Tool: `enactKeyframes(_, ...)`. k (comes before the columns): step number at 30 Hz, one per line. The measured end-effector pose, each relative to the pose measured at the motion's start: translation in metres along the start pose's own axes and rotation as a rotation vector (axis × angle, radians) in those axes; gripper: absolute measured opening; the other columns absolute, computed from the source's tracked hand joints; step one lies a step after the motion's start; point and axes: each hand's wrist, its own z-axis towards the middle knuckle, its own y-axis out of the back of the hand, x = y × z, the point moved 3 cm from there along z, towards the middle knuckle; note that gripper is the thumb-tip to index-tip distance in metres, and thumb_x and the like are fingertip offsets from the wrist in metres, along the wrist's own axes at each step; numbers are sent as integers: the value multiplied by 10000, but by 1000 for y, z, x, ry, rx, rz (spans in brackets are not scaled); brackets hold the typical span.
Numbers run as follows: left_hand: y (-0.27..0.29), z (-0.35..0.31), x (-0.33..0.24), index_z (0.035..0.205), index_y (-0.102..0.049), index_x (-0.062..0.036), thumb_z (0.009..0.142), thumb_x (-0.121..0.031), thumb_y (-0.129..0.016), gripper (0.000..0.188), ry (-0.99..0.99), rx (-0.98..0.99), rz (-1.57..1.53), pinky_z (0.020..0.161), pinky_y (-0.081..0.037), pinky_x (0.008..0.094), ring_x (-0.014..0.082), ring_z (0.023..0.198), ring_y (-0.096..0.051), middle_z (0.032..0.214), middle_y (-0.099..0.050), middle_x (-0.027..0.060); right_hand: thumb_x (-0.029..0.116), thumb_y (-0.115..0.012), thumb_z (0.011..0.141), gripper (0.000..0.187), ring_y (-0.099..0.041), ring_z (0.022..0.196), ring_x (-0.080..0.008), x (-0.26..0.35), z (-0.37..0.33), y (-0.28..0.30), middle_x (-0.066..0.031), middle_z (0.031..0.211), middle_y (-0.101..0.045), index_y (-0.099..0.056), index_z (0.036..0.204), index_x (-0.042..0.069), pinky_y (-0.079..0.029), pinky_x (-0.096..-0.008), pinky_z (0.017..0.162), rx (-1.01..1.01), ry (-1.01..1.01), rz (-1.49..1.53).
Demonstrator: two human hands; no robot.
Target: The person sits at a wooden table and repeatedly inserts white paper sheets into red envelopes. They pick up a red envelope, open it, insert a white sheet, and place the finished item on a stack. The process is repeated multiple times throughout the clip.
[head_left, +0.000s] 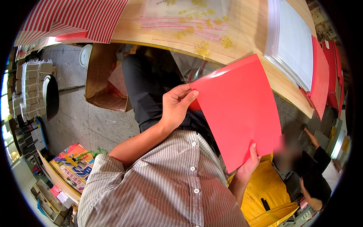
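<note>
A red sheet (236, 109) of stiff paper or card was held up over the lap, between the body and the edge of a wooden table (261, 45). Its upper left corner was pinched by the left hand (177, 104), the thumb laid across the front face and the fingers curled behind. Its lower edge was gripped by the right hand (249, 160), whose thumb was seen on the red surface while the rest of the fingers were hidden behind the sheet. The sheet was tilted, its top corner reaching up over the table's rim.

On the table, a clear plastic bag with red and gold print (189, 19) was laid flat, and a stack of white sheets (293, 41) was set to the right with more red sheets (321, 79) beneath it. A red-and-white striped bag (72, 19) was seen at the upper left. A cardboard box (102, 75) stood open on the floor beside the left leg. A yellow bag (268, 193) was placed at the right hip, possibly of plastic, though this could not be told for certain. Another person in dark clothing (314, 170) was crouched at the lower right.
</note>
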Motion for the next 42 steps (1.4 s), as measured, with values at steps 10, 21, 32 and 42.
enactKeyframes(10,2,9,4,1282,-550,51,999,-138,-584,342,112,-6,-119,853,-506,249,108,956,-645,1088,-684,79,49,-658,910,464,-595,1136,-250,-4,3,7,-127,1285,-571,-492,1342,11,-494,-392,977,-28,34,-22)
enactKeyframes(21,-16,34,-21,1181,-605,60,993,-181,-608,306,268,10,-147,720,-506,258,98,781,-633,906,-687,48,44,-686,884,442,-614,1095,-227,2,-4,-1,-96,1221,-607,-529,1297,24,-506,-372,942,-33,-8,7)
enactKeyframes(32,-22,26,-20,1093,-658,83,953,-112,-643,240,268,-29,-149,651,-535,256,116,739,-661,900,-703,79,35,-683,884,437,-616,1079,-209,0,-5,-3,-91,1214,-607,-531,1293,26,-505,-361,929,-25,-8,16)
enactKeyframes(42,-24,27,-35,1094,-666,79,934,-101,-630,244,263,13,-114,692,-527,260,133,776,-670,936,-713,79,40,-667,888,403,-624,1067,-225,4,-8,-9,-106,1196,-622,-558,1275,19,-517,-370,930,-5,-15,18)
